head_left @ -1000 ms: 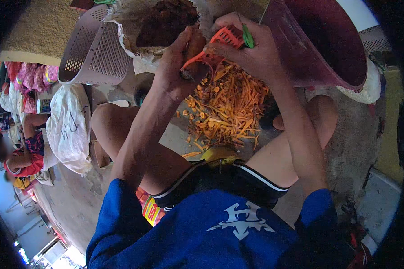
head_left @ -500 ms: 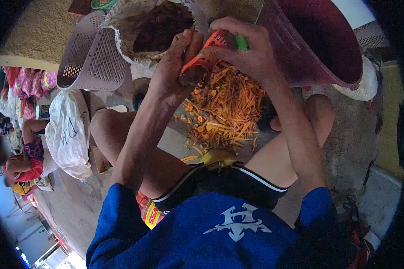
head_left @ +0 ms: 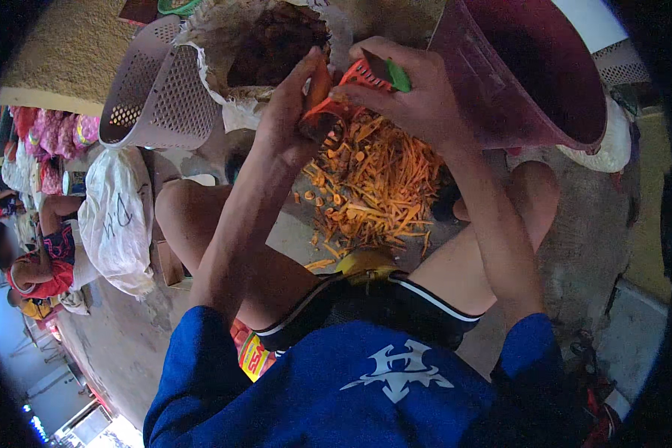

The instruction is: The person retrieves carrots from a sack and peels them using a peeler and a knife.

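My left hand (head_left: pixel 290 112) is wrapped around a carrot (head_left: pixel 319 84), whose orange-brown side shows past the fingers. In my right hand (head_left: pixel 418 86) is an orange-red peeler (head_left: pixel 366 75) with a slotted body, held up against the carrot. A green piece (head_left: pixel 398 75) with a dark flat part beside it sticks out within the right hand's grip; its kind is unclear. Below both hands, between my bent legs, lies a heap of orange carrot peelings (head_left: pixel 396 179), with small cut-off ends (head_left: pixel 334 213) scattered along its left side.
Ahead stands an open white sack (head_left: pixel 209 60) with dark brown contents. A perforated plastic basket (head_left: pixel 179 104) is left of it, a large maroon tub (head_left: pixel 493 97) to the right. A tied white sack (head_left: pixel 116 220) rests at left, near a seated person (head_left: pixel 33 269) in red.
My right hand and the peeler have shifted slightly right and down along the carrot. More of the carrot's side shows now, and the left hand stays around it.
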`<act>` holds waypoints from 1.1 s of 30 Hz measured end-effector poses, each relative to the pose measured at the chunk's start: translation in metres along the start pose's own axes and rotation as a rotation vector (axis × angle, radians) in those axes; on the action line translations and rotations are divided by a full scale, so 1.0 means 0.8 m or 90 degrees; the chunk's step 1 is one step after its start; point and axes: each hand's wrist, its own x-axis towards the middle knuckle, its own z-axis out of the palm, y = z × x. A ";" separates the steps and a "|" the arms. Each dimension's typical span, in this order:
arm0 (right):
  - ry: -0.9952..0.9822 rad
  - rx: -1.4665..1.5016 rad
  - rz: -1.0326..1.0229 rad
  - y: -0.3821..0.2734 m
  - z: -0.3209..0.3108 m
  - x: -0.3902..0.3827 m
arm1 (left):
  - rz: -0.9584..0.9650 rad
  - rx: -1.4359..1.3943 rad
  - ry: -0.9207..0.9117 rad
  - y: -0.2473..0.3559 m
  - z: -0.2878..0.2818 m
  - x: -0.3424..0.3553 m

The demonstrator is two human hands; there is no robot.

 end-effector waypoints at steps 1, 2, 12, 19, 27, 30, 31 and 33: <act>0.000 -0.001 0.002 0.003 -0.001 0.000 | 0.014 -0.002 0.038 -0.003 0.012 -0.002; 0.027 -0.030 -0.043 0.008 -0.001 0.000 | 0.028 -0.005 0.076 -0.006 0.020 -0.003; 0.029 -0.111 -0.161 0.009 -0.007 0.004 | 0.078 0.027 0.083 -0.009 0.024 -0.007; 0.157 -0.082 0.172 0.015 -0.055 0.037 | 0.061 0.008 0.051 -0.008 0.001 0.005; 0.089 -0.079 -0.088 0.012 -0.014 0.011 | 0.021 0.013 0.014 -0.010 0.004 0.003; 0.167 -0.147 0.058 0.052 -0.041 0.016 | 0.065 0.050 0.029 -0.008 0.011 0.012; 0.211 -0.141 0.094 0.064 -0.043 0.018 | 0.053 -0.017 0.016 -0.010 0.013 0.015; 0.117 -0.115 -0.036 0.026 -0.012 0.011 | 0.052 -0.083 0.013 -0.003 0.007 0.009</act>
